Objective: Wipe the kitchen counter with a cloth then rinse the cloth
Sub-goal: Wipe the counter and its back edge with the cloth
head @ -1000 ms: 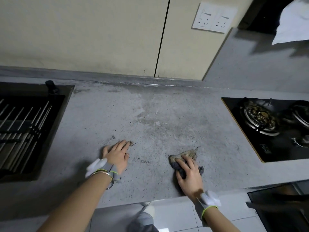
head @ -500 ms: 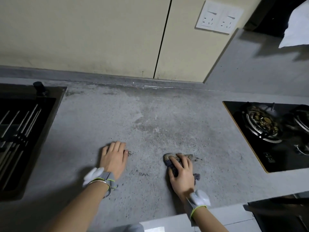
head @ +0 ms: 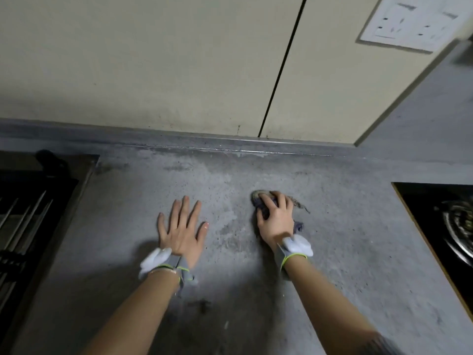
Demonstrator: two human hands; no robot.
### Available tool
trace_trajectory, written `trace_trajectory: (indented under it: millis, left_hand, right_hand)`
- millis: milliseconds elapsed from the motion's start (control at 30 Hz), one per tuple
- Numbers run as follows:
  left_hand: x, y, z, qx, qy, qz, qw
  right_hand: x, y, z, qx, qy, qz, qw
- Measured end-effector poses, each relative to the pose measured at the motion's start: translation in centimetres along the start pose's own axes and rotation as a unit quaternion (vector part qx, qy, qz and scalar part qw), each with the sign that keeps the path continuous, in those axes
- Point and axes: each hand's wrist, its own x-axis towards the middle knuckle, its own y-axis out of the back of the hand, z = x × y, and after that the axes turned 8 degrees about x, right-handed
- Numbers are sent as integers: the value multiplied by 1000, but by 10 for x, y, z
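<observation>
A grey, speckled kitchen counter fills the lower half of the head view. My right hand lies on a bunched, dirty grey-brown cloth at mid counter, fingers curled over it and gripping it; cloth edges stick out ahead of and beside the hand. My left hand rests flat on the counter a short way to the left, fingers spread and straight, holding nothing. Dark crumbs and smears dot the surface around both hands.
A dark sink with a metal rack is sunk into the counter at the left. A black gas hob with a burner is at the right edge. Beige wall panels and a white double socket stand behind.
My right hand has pushed the cloth away from me, toward the back wall. My left hand has slid forward too and spread its fingers. The view has moved closer to the counter.
</observation>
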Motion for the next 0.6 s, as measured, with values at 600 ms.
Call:
trace_trajectory:
  millis: [600]
  left_hand:
    - [-8,18,2,12,-25,-11,1000]
  right_hand:
    - [139,-24,-21,-12,4,-19,1000]
